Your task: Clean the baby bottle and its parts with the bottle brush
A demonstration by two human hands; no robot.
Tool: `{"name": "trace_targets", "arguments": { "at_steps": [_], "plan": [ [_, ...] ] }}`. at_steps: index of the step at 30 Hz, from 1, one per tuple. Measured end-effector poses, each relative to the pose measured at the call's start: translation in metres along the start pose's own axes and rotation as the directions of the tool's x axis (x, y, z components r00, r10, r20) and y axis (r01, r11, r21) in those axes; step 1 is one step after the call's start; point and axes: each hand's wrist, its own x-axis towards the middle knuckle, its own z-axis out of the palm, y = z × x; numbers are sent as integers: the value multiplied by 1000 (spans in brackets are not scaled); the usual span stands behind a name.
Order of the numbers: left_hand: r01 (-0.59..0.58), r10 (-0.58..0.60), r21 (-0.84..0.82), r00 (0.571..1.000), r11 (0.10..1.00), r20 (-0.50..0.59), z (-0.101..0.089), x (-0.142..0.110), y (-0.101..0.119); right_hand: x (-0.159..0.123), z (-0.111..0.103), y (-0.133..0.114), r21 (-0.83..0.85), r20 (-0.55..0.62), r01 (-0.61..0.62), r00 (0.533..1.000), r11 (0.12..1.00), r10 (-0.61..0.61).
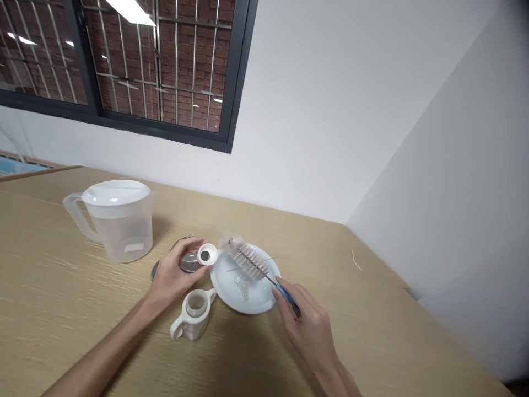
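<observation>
We see a brush [250, 262] over the plate [260, 300], its soft white bristles set around a twisted metal stem that ends in a slim blue handle; whether the bristles touch the plate we cannot tell. Our right hand [306, 320] is closed on that handle, thumb and fingers pinching it from both sides. Our left hand [173, 275] curves into a C, thumb and fingertips clamped on a small white ring-shaped piece [212, 251] with a dark round centre, just left of the bristles. The plate is round, smooth and glossy, with a clear wet patch [244, 289] on it. Behind the left hand we make out a grey, shiny object [155, 271], mostly hidden. Nearer us stands a white two-handled cup [193, 332], its round mouth open and upright. Farther left, a frosted plastic pitcher [124, 234] with a lid stands on the pale, wood-grained table [380, 336].
</observation>
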Motion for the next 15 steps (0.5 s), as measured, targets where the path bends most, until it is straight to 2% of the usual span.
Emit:
{"name": "trace_targets", "arguments": {
  "at_steps": [15],
  "plan": [
    [-19,14,129,999,991,38,-5,3,6,2,-2,-3,1,-16,-3,1000,1000,3]
  ]
}}
